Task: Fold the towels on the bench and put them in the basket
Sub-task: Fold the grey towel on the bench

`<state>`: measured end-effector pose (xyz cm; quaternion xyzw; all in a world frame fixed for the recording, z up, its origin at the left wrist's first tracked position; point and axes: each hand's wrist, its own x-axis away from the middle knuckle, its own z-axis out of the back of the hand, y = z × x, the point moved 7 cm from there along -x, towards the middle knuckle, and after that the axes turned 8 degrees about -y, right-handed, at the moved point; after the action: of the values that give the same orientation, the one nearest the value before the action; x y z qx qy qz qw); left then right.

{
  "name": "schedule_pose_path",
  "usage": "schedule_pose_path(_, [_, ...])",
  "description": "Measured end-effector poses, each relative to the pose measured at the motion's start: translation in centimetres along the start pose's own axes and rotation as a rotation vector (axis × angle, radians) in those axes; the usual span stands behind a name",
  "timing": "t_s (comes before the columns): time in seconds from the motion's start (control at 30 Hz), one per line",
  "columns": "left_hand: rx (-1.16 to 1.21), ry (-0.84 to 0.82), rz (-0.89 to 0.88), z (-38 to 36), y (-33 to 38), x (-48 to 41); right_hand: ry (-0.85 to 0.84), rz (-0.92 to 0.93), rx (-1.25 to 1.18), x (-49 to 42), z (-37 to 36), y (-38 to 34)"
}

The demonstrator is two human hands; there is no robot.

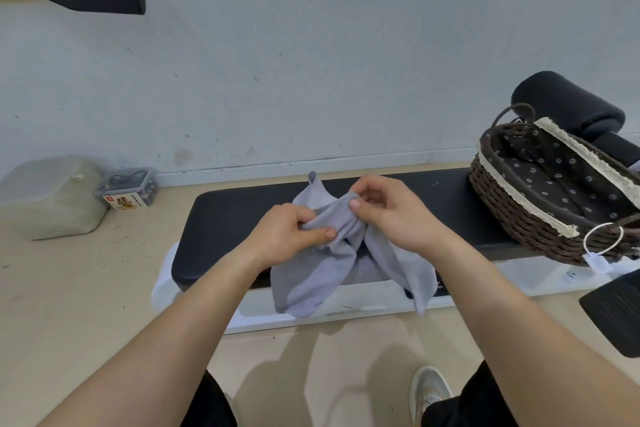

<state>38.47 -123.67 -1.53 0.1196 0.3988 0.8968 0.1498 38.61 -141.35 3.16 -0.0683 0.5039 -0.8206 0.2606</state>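
The task seems barely begun: the left hand (294, 229) and the right hand (388, 208) each pinch the bunched top of the soft grey cloth towel (311, 274), not yet folded, draped over the black padded table (225, 215), while the dark woven wicker basket (512, 215) shows no towel inside.

The padded bench (242, 215) runs left to right in front of the wall (311, 62). The towel (311, 274) lies at the middle of the bench and hangs over its near edge, with the left hand (287, 236) and right hand (391, 211) side by side on its upper part, each pinching a fold. The wicker basket (512, 215) sits on the bench's right end with a roller pad (568, 104) just behind it, and on the floor at far left a lidded tub (52, 198) stands with a small box (128, 189) just to its right.
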Motion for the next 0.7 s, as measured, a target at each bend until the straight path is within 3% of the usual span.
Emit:
schedule_pose_path(0.23, [-0.622,-0.146,0.087,0.4,-1.5,5.3,0.062,-0.021,0.159,0.6,4.5,-2.9])
schedule_pose_path(0.4, [-0.761,-0.328,0.07,0.5,-2.3,8.9,0.114,-0.035,0.243,0.2,6.7,-4.3])
schedule_pose_path(0.5, [-0.722,-0.233,0.027,2.1,-1.6,9.9,0.146,-0.044,0.299,0.2,7.1,-4.8])
schedule_pose_path(0.7, [-0.404,0.158,0.092,8.0,-1.8,12.3,0.168,-0.136,0.349,1.5,7.7,-2.2])
